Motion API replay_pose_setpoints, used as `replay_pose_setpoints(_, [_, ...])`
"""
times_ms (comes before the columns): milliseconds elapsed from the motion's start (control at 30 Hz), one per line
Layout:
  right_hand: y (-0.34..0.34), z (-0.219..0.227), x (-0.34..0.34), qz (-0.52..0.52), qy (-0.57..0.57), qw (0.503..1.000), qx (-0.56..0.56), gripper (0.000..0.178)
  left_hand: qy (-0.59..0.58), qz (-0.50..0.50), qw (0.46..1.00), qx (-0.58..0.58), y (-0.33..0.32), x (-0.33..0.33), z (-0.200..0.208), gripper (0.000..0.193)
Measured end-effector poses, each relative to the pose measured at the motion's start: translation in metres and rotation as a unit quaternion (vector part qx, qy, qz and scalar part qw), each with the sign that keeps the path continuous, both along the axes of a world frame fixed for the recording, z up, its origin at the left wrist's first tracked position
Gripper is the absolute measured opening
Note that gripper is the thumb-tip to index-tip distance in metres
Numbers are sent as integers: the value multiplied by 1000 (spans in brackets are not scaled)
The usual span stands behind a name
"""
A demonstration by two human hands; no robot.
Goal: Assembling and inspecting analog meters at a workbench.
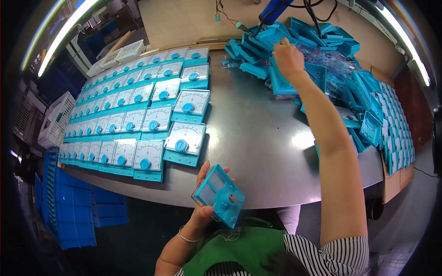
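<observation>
Close to my body, my left hand point(205, 202) grips a teal meter cover point(224, 198) by its edges. The cover is tilted, its hollow inner side and clear window showing, with a round boss and a small reddish metal part in the middle. My right arm stretches far across the table. At its end my right hand point(288, 59) is over a heap of teal plastic cases point(280, 83), its fingers drawn together. What those fingers hold, if anything, is hidden from this view.
Rows of teal-and-white dial meters point(184, 138) cover the table's left side. Clear plastic parts point(324, 62) lie among the cases. Stacked teal pieces point(398, 124) stand at the right. A blue tool point(274, 11) with cables hangs over the heap. Blue crates point(73, 198) stand below left.
</observation>
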State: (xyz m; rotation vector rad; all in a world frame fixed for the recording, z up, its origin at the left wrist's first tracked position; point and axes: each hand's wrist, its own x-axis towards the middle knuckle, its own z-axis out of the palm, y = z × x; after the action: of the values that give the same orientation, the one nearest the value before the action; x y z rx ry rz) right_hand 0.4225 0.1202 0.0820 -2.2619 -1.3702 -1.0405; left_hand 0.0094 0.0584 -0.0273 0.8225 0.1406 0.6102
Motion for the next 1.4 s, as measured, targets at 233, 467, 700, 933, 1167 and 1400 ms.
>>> replay_pose_setpoints(233, [-125, 11, -167, 236, 385, 892, -8, 24, -3, 23, 999, 29, 4, -10, -6, 115])
replay_pose_setpoints(467, [-225, -71, -194, 126, 580, 801, -80, 25, 29, 50, 997, 51, -13, -19, 14, 108])
replay_pose_setpoints(700, [-183, -61, -218, 248, 186, 937, -161, 63, 70, 35, 993, 87, -13, -33, 22, 110])
replay_pose_setpoints(933, [-217, -37, -265, 329, 625, 697, -122, 84, 71, 73, 990, 100, -37, -27, 31, 113])
replay_pose_setpoints(1167, [-226, -56, -293, 375, 592, 711, -52, 83, 39, 38, 996, 71, -47, -25, 19, 108])
replay_pose_setpoints(1400, [-219, -70, -302, 415, 491, 766, 13, 80, 38, 75, 986, 142, -53, -24, 10, 111])
